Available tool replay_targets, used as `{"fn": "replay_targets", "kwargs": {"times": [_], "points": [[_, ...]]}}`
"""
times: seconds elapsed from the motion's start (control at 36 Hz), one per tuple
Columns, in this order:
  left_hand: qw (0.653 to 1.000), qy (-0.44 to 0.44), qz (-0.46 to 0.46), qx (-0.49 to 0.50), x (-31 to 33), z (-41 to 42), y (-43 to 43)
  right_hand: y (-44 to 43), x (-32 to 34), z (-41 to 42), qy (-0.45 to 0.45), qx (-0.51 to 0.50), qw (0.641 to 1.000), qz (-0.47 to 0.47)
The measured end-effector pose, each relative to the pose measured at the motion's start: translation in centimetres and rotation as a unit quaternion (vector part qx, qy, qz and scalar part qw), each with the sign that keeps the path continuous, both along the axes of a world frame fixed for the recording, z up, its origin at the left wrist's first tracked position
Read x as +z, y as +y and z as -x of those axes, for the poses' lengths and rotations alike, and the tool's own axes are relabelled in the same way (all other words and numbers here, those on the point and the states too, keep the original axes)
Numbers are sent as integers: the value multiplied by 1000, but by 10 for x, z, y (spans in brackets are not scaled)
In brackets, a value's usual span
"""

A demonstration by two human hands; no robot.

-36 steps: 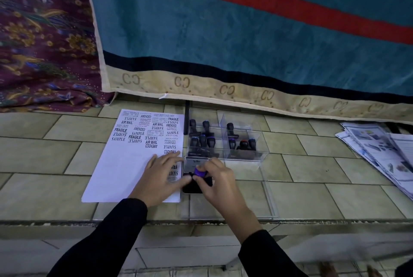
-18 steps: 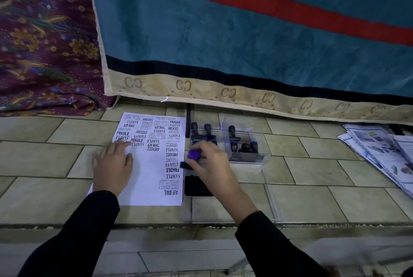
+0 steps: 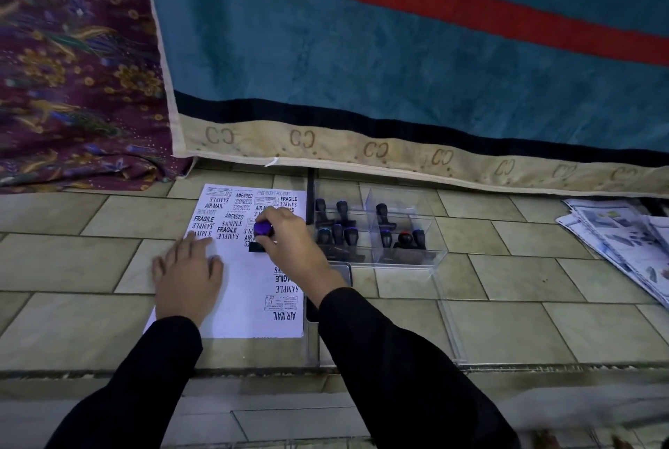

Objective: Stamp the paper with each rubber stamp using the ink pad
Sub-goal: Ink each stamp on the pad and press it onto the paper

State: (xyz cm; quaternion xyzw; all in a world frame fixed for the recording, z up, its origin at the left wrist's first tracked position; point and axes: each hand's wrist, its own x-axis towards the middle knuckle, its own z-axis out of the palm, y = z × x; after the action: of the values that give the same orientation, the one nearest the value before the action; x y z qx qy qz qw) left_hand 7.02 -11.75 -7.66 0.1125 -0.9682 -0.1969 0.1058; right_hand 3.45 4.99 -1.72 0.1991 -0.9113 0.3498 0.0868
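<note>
Purple-capped stamp (image 3: 263, 229): stood on the paper (image 3: 249, 303), upper middle, base seemingly touching the sheet. Right hand (image 3: 293, 249) curled its fingers round the knob. Left hand (image 3: 188, 274) lay flat, fingers loosely spread, on the paper's left edge. Step was imprinting; next called for a firm press and a straight lift.

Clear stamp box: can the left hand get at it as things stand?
Probably not easily: the left hand rests flat on the paper, and the right hand, gripping the purple-topped stamp, lies between it and the clear stamp box.
</note>
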Motion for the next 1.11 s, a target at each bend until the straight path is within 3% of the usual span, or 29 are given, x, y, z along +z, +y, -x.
{"fn": "replay_targets", "kwargs": {"times": [0.67,1.11], "points": [[1000,10,6,-1,-3,0,0,-9,-10,2,-10,-8,999,-47],[1000,5,-2,2,-1,-1,1,-8,-12,1,-25,-4,1000,-12]]}}
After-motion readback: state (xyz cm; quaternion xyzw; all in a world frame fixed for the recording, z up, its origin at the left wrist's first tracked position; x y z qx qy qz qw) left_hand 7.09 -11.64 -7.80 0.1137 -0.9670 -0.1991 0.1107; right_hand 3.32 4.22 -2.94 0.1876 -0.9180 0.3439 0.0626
